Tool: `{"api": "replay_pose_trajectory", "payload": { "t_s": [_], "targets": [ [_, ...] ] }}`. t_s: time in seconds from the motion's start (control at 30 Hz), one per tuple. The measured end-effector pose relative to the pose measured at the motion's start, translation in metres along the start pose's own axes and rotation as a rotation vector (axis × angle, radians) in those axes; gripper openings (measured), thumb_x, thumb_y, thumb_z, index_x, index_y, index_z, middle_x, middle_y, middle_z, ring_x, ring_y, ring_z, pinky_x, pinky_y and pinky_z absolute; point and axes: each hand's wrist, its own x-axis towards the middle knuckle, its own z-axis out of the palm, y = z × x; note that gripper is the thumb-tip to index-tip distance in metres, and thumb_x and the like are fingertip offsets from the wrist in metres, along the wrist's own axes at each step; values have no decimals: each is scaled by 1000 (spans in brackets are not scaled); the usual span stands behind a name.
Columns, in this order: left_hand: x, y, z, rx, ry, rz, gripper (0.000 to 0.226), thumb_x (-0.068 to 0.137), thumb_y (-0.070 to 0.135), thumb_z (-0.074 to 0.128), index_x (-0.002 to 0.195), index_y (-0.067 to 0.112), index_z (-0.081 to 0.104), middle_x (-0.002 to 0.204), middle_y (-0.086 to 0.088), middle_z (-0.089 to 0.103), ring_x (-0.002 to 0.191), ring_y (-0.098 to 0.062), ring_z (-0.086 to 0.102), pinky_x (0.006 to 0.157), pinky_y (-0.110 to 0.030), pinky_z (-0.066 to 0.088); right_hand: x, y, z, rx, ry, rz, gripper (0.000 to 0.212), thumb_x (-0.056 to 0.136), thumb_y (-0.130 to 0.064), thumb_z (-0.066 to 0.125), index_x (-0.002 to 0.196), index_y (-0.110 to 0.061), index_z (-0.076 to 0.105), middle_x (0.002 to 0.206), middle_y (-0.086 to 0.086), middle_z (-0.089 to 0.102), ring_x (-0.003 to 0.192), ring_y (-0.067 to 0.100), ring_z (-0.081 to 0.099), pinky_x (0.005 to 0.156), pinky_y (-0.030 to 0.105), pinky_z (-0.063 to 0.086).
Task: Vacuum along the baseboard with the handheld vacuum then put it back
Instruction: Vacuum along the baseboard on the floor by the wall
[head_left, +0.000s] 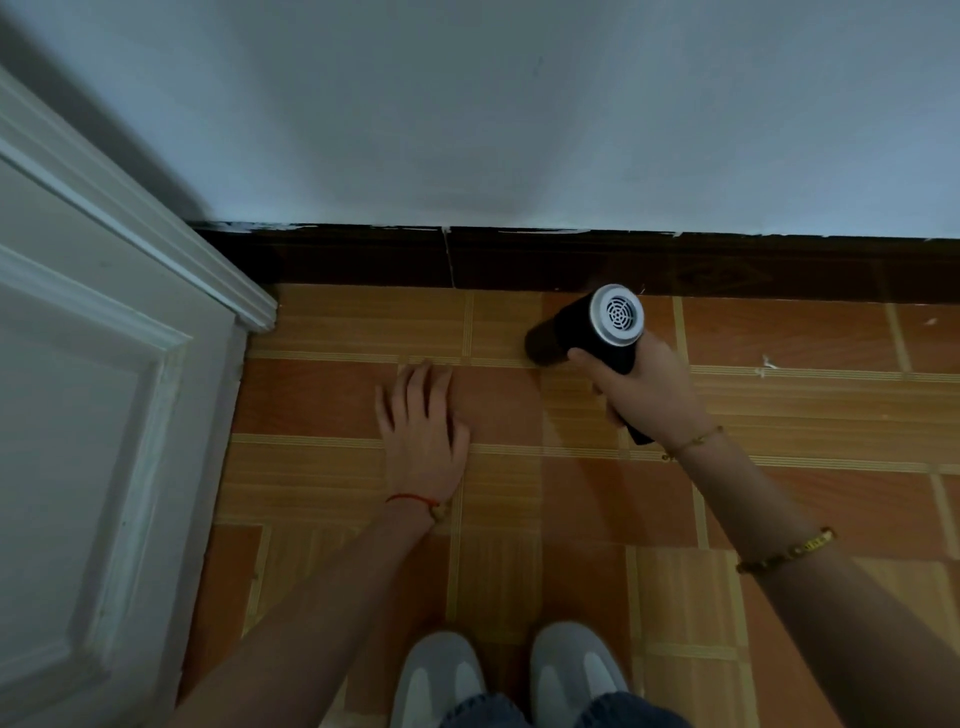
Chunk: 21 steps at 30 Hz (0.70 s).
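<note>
A white panelled door stands at left. My left hand hangs flat, fingers spread, over the tiled floor. My right hand grips the black handheld vacuum, nozzle down near the dark baseboard.

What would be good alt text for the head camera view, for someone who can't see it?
A person's right hand grips a black handheld vacuum aimed down at tiled floor near a dark baseboard. The left hand hangs open, a white door stands at left, and grey shoes show below.
</note>
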Motion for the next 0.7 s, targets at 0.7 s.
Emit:
{"api": "replay_pose_trajectory", "payload": {
  "t_s": [0.7],
  "targets": [
    [-2, 0, 0, 4, 25, 8, 54, 93, 34, 38, 142, 14, 45, 148, -10, 42, 140, -31, 34, 118, -59, 15, 27, -1, 19, -102, 214, -9, 65, 83, -51, 65, 133, -13, 48, 113, 4, 69, 103, 22, 65, 79, 26, 49]
  ]
}}
